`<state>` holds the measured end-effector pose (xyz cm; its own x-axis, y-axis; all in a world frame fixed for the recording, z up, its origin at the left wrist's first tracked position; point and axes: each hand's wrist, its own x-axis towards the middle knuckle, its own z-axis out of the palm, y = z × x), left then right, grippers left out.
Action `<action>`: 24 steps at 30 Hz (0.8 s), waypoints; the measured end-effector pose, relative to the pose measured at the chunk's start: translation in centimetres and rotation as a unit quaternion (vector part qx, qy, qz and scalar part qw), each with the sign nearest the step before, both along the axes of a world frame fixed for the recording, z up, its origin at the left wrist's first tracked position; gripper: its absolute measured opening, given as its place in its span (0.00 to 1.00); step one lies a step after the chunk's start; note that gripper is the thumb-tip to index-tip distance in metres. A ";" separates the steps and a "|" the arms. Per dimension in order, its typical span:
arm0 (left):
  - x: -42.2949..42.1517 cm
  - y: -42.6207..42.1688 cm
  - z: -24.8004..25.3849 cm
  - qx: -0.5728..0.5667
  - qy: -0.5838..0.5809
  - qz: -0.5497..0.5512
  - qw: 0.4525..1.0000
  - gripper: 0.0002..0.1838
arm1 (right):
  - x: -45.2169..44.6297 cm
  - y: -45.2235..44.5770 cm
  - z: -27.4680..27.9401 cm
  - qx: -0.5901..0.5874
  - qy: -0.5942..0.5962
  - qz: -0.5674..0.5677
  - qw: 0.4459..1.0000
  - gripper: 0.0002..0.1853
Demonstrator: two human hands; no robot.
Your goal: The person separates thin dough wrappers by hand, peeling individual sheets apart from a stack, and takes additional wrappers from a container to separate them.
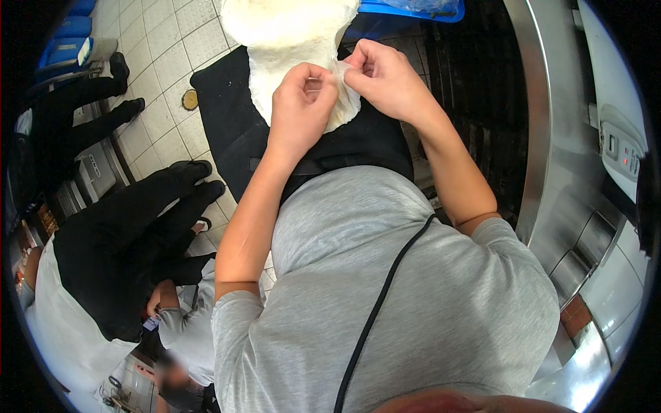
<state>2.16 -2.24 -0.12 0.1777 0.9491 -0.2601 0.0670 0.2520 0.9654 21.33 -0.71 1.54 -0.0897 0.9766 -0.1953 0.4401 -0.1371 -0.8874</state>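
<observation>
A soft, cream-white sheet [292, 51] with an uneven edge hangs over the front of my black apron at the top of the head view. I cannot tell what it is made of. My left hand [304, 100] lies over its lower part, fingers curled and pinched at the surface. To its right, my right hand [382, 76] pinches a thin, whitish fold at the sheet's right edge between thumb and fingers. The two hands are close together, and their fingers hide the spots they grip. Under the sheet is the black apron [227, 117].
A blue container [447, 10] with clear plastic is at the top right. Along the right runs a metal counter edge [540, 103]. Other people in black trousers [131, 234] stand to the left on the tiled floor [148, 86]. A yellowish round drain cover [189, 100] lies there.
</observation>
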 end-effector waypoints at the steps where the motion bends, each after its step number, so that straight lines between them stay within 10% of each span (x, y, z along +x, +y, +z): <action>1: 0.0 0.1 0.3 0.022 0.013 -0.002 1.000 0.08 | 0.0 0.1 0.3 0.000 0.000 0.000 1.000 0.13; 4: -0.3 0.7 -1.1 0.188 0.072 -0.017 0.979 0.07 | 0.2 0.2 0.7 -0.060 -0.006 0.049 0.997 0.08; 10: -0.9 1.0 0.1 0.154 0.182 -0.040 0.970 0.09 | -0.7 0.5 0.9 -0.066 -0.075 0.011 0.995 0.07; 15: -0.6 0.6 -0.4 0.154 0.120 -0.023 0.981 0.07 | -1.1 0.1 -2.0 0.086 0.073 -0.006 0.994 0.12; 24: -0.9 0.5 -0.8 0.089 0.028 0.005 0.996 0.07 | -1.0 0.5 0.7 0.009 -0.070 -0.009 0.997 0.11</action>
